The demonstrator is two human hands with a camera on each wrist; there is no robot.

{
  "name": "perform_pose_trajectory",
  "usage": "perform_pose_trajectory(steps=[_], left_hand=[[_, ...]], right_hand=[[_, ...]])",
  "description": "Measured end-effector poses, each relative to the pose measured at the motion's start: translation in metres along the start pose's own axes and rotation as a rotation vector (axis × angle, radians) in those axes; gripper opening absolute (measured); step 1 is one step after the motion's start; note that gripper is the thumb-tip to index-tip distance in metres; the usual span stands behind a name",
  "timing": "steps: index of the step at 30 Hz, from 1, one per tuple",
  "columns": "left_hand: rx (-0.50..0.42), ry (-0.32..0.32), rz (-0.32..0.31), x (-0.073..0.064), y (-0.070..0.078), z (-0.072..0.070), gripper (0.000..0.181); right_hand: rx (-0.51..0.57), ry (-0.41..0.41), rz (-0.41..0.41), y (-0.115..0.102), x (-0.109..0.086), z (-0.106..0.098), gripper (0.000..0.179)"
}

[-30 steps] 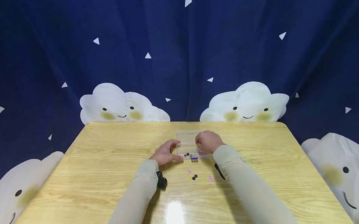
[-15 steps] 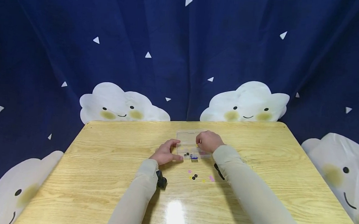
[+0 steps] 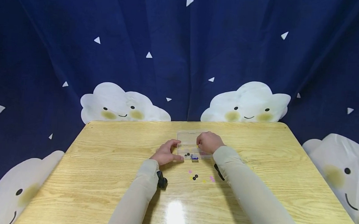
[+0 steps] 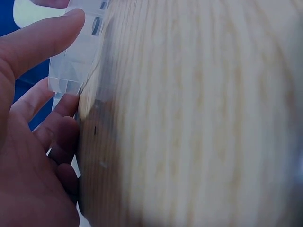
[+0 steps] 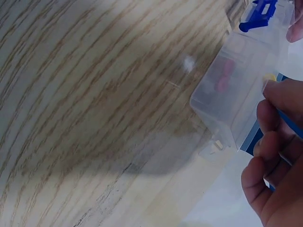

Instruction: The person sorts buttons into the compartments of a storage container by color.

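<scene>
A: Biggest first; what've we got?

B: Head view: table (image 3: 117,196) fills the lower half; clear box (image 3: 192,148) sits on it just below frame ctr, lid (image 3: 188,136) open at the back.

A: Hands?

B: L hand (image 3: 166,153) curls round the box's left end, thumb on the near side, fingers beyond; R hand (image 3: 209,142) is over the box's right part, thumb + forefinger seemingly pinching a yellow bit (image 5: 270,76) at the box.

A: Progress?

B: Partway, I'd judge; done: some black discs (image 3: 188,154) in the box's front left, pink pieces (image 5: 225,75) in its right end; left: loose black discs (image 3: 196,176), pink bits (image 3: 212,179) and yellow bits (image 3: 204,181) on the wood, lower ctr of frame; can't count what's inside.

A: Diffs btw views?

B: L wrist shows the box's dividers, upper left, w/ thumb and fingers apart either side; no loose bits there; R wrist gets a blue clip (image 5: 258,16), upper right, tiny in head view; below it the pink pieces, mostly behind the R hand in head view; also the pinch up close, tho the fingertips cover part of the yellow bit; only head view has the loose bits.
</scene>
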State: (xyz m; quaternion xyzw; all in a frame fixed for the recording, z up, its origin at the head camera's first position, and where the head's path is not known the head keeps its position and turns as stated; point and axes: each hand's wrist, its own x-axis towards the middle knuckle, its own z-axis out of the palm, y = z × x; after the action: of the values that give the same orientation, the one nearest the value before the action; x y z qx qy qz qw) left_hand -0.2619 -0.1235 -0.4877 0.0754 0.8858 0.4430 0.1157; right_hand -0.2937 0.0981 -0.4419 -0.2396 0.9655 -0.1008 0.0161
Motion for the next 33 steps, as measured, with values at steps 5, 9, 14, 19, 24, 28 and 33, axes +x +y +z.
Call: perform_pose_trajectory(steps=[5, 9, 14, 19, 24, 28, 33], left_hand=[[0.002, 0.002, 0.002, 0.000, 0.001, 0.000, 0.075], [0.020, 0.009, 0.005, 0.001, 0.000, 0.001, 0.076], [0.019, 0.017, -0.006, 0.002, -0.002, 0.002, 0.076], [0.011, 0.013, -0.011, 0.002, -0.002, 0.001, 0.076], [0.031, 0.013, -0.012, 0.001, -0.001, 0.002, 0.076], [0.031, 0.013, -0.013, 0.001, -0.001, 0.002, 0.076], [0.032, 0.011, -0.012, 0.001, 0.000, 0.002, 0.077]], right_hand=[[0.012, 0.011, -0.003, 0.002, 0.000, 0.001, 0.018], [0.003, 0.026, -0.009, 0.004, 0.000, 0.002, 0.019], [0.000, 0.031, -0.005, 0.005, 0.000, 0.002, 0.018], [0.014, 0.038, -0.004, 0.004, -0.003, -0.001, 0.018], [0.037, 0.050, -0.006, 0.006, -0.006, -0.002, 0.020], [0.060, 0.044, -0.023, 0.009, -0.009, -0.006, 0.021], [0.071, 0.034, -0.055, 0.014, -0.016, -0.016, 0.019]])
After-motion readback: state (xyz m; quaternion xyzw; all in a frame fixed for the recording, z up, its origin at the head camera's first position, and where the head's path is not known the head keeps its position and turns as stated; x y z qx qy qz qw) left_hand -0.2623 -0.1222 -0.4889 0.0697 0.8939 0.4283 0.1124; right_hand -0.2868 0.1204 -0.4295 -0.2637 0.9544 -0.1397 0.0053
